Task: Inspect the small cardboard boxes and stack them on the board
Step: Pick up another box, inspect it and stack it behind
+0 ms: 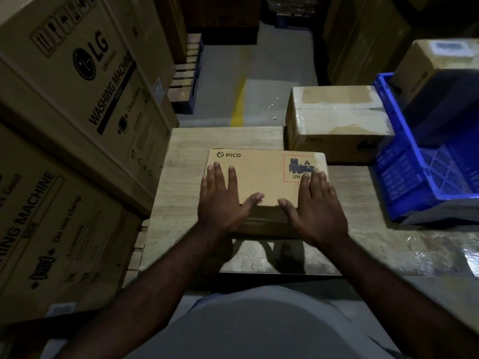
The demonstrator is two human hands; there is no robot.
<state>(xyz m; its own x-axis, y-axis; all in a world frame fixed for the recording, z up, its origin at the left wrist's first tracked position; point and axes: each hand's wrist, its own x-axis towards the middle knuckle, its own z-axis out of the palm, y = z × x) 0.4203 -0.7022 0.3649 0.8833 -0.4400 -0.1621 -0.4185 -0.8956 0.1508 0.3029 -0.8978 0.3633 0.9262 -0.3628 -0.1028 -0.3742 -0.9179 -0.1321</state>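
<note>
PICO box (261, 177) on board (181, 156), flat beneath both open hands (269, 206).

Small boxes (264, 174) (334, 120) (435, 63) — three; crate (414, 172) — one.

We see a flat cardboard box (264, 174) lying closed on the pale wooden board (223, 137), its long side across our view, printed "PICO" at the top left with a red-hatched battery warning label at the top right (partly covered). A second, taller cardboard box (337, 120), sealed with glossy clear tape, sits just past the board's far right corner.
</note>
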